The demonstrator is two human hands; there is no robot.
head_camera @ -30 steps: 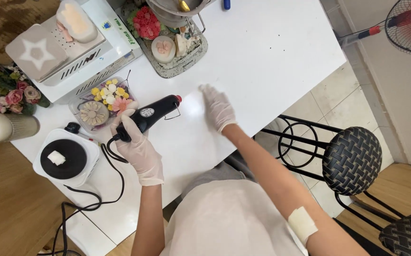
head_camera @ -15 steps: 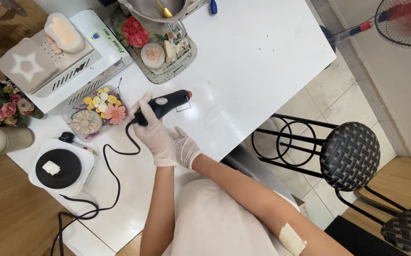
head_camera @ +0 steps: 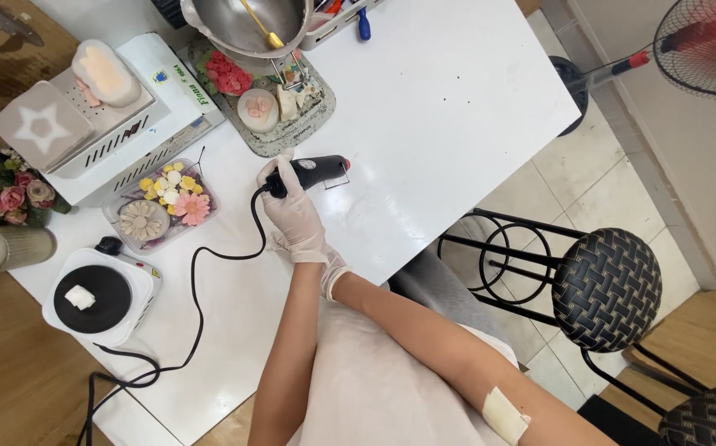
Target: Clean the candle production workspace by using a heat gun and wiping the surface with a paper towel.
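Observation:
My left hand (head_camera: 294, 213), in a white glove, is closed around the handle of a black heat gun (head_camera: 318, 171). The gun lies low over the white table (head_camera: 424, 107), its nozzle pointing right. Its black cord (head_camera: 209, 253) runs left and down off the table's near edge. My right hand (head_camera: 333, 269), also gloved, is tucked against my left wrist at the glove cuff, and most of it is hidden behind that arm. A clear tray of small wax flowers (head_camera: 162, 208) sits just left of the gun.
A grey tray (head_camera: 312, 111) with a red flower and pale wax pieces lies behind the gun. A metal bowl (head_camera: 246, 25) holds a gold spoon. A small hot plate (head_camera: 98, 297) carries a white block. A white appliance (head_camera: 139, 116), a black stool (head_camera: 607, 289) and a fan (head_camera: 704, 45) stand around.
My right hand has come back from the open table to my left wrist. My left hand has carried the heat gun a little further up and to the right.

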